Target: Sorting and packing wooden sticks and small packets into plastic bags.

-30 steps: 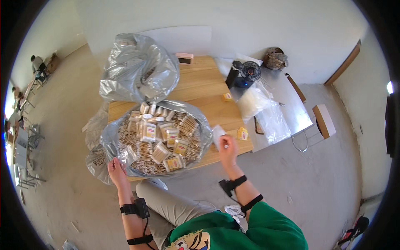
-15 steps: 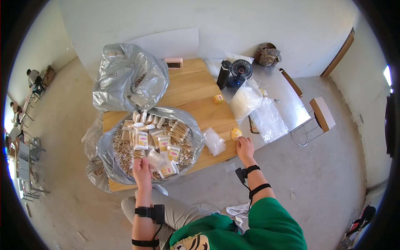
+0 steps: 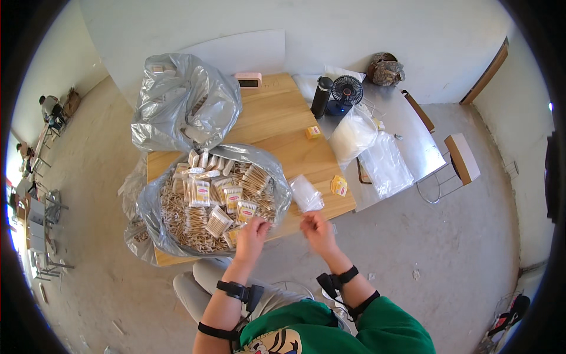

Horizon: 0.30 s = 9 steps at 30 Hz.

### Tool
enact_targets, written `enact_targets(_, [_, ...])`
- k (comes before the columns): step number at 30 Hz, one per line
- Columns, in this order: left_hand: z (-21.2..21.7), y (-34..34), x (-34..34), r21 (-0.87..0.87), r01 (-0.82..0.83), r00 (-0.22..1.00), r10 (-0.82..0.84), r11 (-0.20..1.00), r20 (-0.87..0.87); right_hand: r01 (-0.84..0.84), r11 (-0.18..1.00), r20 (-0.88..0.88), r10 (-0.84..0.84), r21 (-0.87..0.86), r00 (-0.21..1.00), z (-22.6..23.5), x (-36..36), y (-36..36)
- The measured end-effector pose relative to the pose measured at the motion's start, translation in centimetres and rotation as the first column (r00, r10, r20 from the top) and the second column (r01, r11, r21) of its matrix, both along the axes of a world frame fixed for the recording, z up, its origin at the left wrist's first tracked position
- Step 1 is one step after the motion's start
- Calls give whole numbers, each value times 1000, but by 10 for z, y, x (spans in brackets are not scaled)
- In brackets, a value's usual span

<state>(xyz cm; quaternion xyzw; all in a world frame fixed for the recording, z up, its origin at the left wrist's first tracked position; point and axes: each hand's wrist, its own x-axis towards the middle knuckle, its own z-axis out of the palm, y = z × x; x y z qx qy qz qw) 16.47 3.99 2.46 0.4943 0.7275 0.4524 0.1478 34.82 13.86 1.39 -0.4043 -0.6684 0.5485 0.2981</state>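
Over the front right rim of the grey plastic sack, my left hand (image 3: 252, 237) pinches a small clear plastic bag, hard to see against the sack. My right hand (image 3: 319, 232) is closed at the table's front edge, just below a stack of clear bags (image 3: 306, 193); whatever its fingertips hold is too small to make out. Inside the open sack (image 3: 154, 221) lie many loose cotton swabs (image 3: 197, 237) and several packed bundles of swabs (image 3: 200, 193), some with a yellow label card showing. Small yellow cards (image 3: 339, 185) lie fanned at the table's right edge.
A second grey sack (image 3: 177, 106) stands behind the first on the wooden table (image 3: 268, 112). Nearby are a pink clock (image 3: 248, 80), a small yellow box (image 3: 312, 132), a black bottle (image 3: 321, 97), a fan (image 3: 346, 94) and plastic bags (image 3: 386, 165) on a metal table.
My left hand has moved right across the sack with the clear bag. My right hand has left the yellow cards and come left toward it. The cards now lie more spread.
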Motion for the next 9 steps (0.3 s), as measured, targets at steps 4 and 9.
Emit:
enact_targets(4, [-6, -12, -33, -50, -191, 960, 197, 980, 198, 343, 928, -186, -366, -144, 912, -31, -3, 56])
enact_targets(9, [1, -43, -70, -141, -389, 888, 411, 911, 207, 441, 854, 168, -494, 277, 853, -63, -16, 95])
